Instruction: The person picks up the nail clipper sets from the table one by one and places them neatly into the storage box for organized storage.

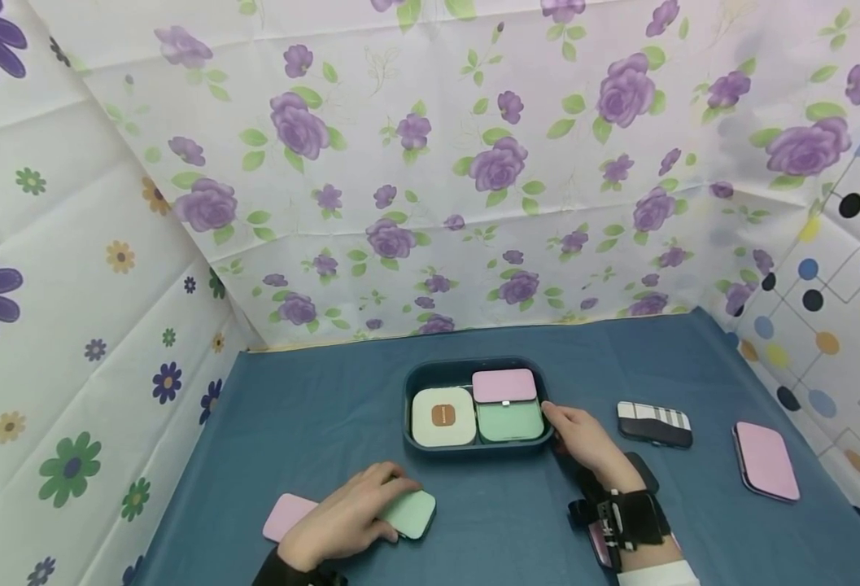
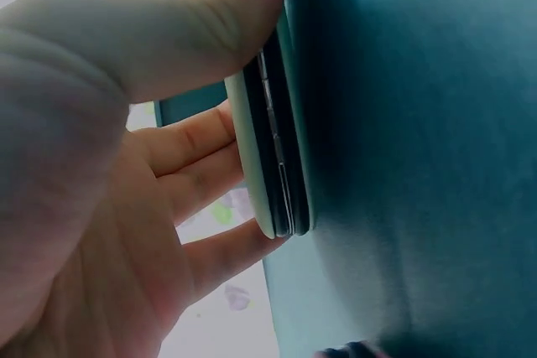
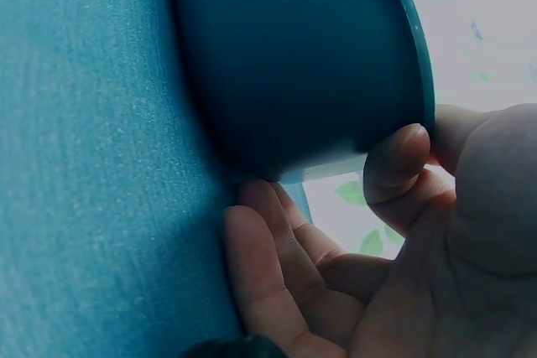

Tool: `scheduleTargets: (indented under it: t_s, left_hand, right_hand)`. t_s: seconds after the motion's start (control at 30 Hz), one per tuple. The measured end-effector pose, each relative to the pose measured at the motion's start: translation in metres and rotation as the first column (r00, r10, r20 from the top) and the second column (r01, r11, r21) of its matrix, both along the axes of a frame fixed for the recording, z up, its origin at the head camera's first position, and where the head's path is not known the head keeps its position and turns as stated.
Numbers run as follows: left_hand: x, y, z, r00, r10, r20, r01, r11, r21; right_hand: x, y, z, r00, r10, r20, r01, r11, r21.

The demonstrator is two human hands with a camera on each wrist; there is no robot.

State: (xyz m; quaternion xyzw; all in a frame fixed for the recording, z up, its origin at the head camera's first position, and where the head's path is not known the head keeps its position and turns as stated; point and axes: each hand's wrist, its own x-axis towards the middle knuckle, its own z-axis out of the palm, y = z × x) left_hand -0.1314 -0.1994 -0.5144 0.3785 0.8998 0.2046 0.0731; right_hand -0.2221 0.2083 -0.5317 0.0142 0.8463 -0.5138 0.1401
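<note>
My left hand point(image 1: 349, 514) pinches a light green rounded compact case point(image 1: 413, 516) between thumb and fingers, low in the head view. The left wrist view shows its hinged, layered dark edge point(image 2: 273, 148), with the case standing close over the blue cloth. A pink case point(image 1: 287, 516) lies partly hidden beneath that hand. My right hand point(image 1: 589, 443) grips the right end of a dark teal bin point(image 1: 466, 452), thumb and forefinger at its rim. Inside the bin are a cream case point(image 1: 430, 427) with a brown label, a green case point(image 1: 510, 423) and a pink case point(image 1: 504, 385).
Right of the bin lie a black-and-white patterned case point(image 1: 654, 424) and a pink case point(image 1: 766, 461). Another pink case point(image 1: 600, 544) shows partly under my right wrist. Blue cloth point(image 1: 312, 415) covers the table, with patterned sheets point(image 1: 400, 203) hanging at the back and sides.
</note>
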Motion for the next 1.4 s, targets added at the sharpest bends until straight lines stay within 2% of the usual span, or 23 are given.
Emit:
scheduleTargets:
  t_s: [0.37,0.6,1.0,1.23,1.4]
  left_hand:
    - [-0.006,0.005,0.008,0.999,0.021,-0.031,-0.019,0.998,0.058]
    - [-0.009,0.013,0.018,0.999,0.029,-0.037,-0.025,0.994,0.109]
    - [-0.006,0.014,0.032,0.995,0.073,-0.063,-0.063,0.987,0.148]
    - [-0.013,0.023,0.038,0.985,0.106,-0.134,-0.084,0.984,0.159]
    - [-0.020,0.032,0.040,0.982,0.110,-0.155,-0.080,0.979,0.186]
  right_hand:
    - [0.001,0.001,-0.002,1.000,-0.011,0.005,0.011,1.000,0.012]
    - [0.000,-0.001,-0.003,1.000,-0.026,0.005,0.026,1.000,0.001]
    - [0.001,-0.002,0.000,1.000,-0.016,0.003,0.016,1.000,0.009]
    - [0.002,-0.001,0.000,1.000,-0.017,-0.010,0.017,1.000,0.000]
    - [0.003,-0.002,-0.001,0.999,-0.028,-0.015,0.028,1.000,-0.009]
